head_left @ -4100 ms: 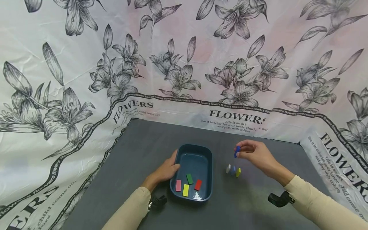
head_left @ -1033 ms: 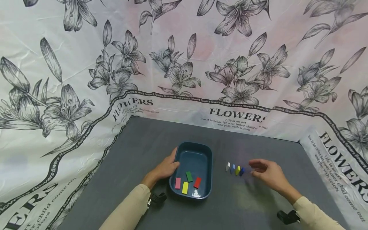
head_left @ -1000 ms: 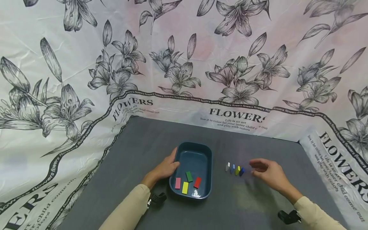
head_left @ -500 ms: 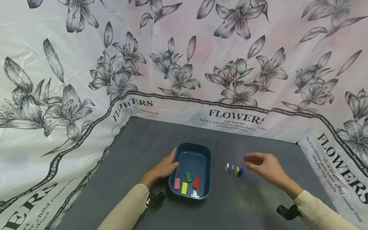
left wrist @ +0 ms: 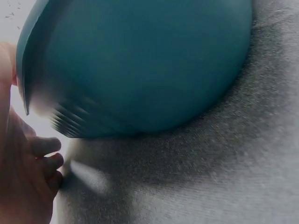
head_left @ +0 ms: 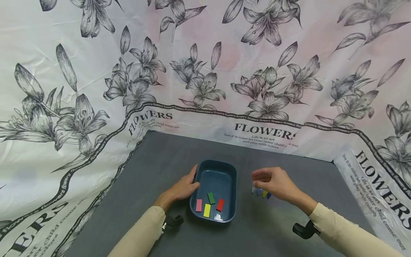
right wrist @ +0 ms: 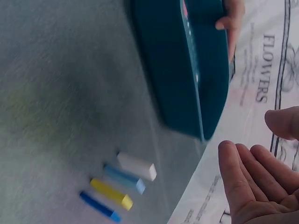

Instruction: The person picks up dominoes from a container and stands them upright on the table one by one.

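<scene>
A dark blue tray (head_left: 215, 219) stands on the grey table, holding a pink block (head_left: 199, 205), a yellow block (head_left: 207, 210), a green block (head_left: 211, 198) and a red block (head_left: 220, 205). My left hand (head_left: 182, 188) grips its left side, thumb over the rim. My right hand (head_left: 277, 182) hovers above a row of upright blocks, fingers relaxed, nothing between them. The right wrist view shows the row as a white block (right wrist: 137, 166), a light blue block (right wrist: 124, 178), a yellow block (right wrist: 111, 193) and a dark blue block (right wrist: 99, 206); the hand partly covers them in the head view.
The grey table (head_left: 244, 232) extends around the tray and the row. A white cloth (head_left: 199, 82) printed with flowers hangs behind the table and along its sides. A black device sits at each wrist.
Since the oldest frame, the dark blue block has gone from my right hand to the row's right end. Lately that hand has moved left over the row. My left hand keeps its grip.
</scene>
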A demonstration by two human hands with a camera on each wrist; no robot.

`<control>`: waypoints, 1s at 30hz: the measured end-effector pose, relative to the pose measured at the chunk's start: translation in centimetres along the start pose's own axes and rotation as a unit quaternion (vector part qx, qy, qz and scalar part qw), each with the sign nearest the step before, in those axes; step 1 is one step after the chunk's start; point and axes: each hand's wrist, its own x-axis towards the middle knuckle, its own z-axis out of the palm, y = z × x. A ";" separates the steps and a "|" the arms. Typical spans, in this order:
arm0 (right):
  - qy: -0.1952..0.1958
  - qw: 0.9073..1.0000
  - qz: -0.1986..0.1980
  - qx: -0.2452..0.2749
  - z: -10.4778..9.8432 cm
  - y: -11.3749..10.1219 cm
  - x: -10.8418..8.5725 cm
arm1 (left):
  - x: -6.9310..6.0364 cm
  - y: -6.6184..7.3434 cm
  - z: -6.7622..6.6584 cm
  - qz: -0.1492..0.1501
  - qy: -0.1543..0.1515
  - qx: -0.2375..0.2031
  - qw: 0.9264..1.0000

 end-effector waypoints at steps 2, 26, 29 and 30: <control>-0.007 1.000 -0.003 0.000 0.5 -0.3 0.5 | -0.2 -0.1 0.0 -0.001 -0.002 0.005 1.000; -0.118 0.992 -0.010 -0.039 8.8 -4.3 6.5 | -1.5 -0.2 0.8 0.041 -0.017 0.018 0.999; -0.126 0.991 -0.005 -0.050 9.7 -4.4 7.0 | -1.5 -0.1 0.8 0.048 -0.015 0.013 0.999; -0.130 0.990 -0.004 -0.053 9.9 -4.4 7.1 | -1.4 -0.1 0.7 0.048 -0.015 0.013 0.999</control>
